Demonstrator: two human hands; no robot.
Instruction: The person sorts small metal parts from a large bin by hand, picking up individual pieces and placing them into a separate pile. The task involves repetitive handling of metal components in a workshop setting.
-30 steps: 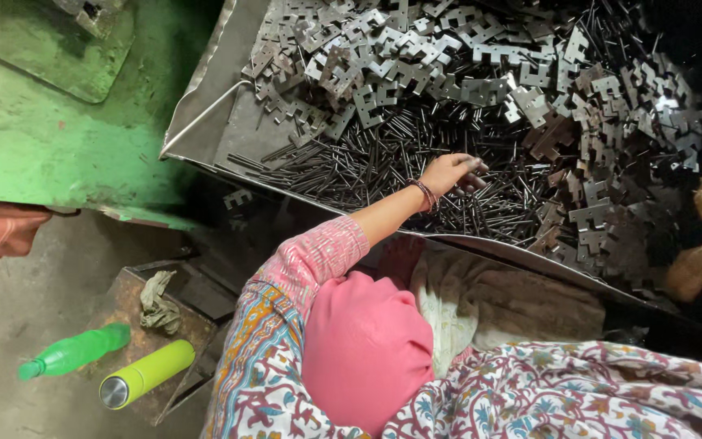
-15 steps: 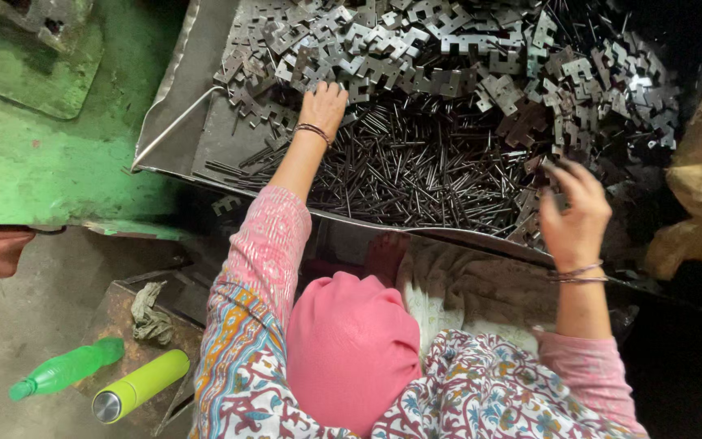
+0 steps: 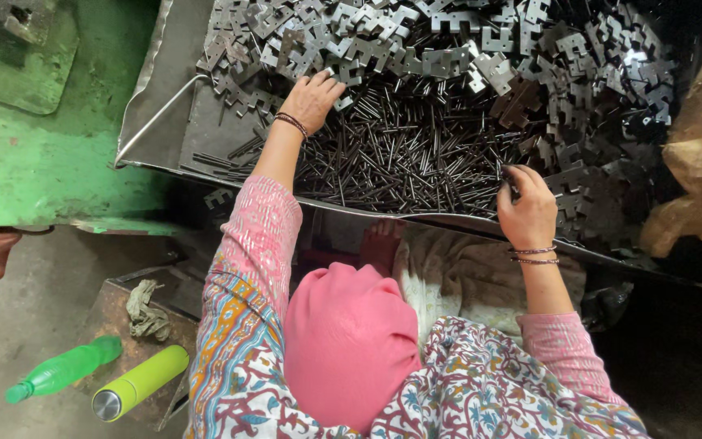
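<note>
A person in a pink head covering [image 3: 349,345] and a patterned tunic leans over a wide metal tray [image 3: 156,106] of small steel parts, seen from directly above. Nearest the body, the right hand [image 3: 527,213] sits at the tray's front edge, its grip curled closed on what appears to be one or more of the thin dark pins [image 3: 400,158]; exactly what it pinches cannot be told. Those pins lie in a loose heap across the middle of the tray. Farther out, the left hand [image 3: 312,99] reaches to the border where the pins meet a deep pile of notched flat stampings [image 3: 448,41], its fingers [image 3: 331,88] spread and released, resting on the parts with nothing clasped. The work in hand looks like picking and sorting parts from the two heaps. A next move would seem to call for the left fingers to close on a single stamping without dragging its neighbours. On the floor at left lie a green plastic bottle [image 3: 62,367] and a lime-green flask [image 3: 141,382], well apart from the tray.
</note>
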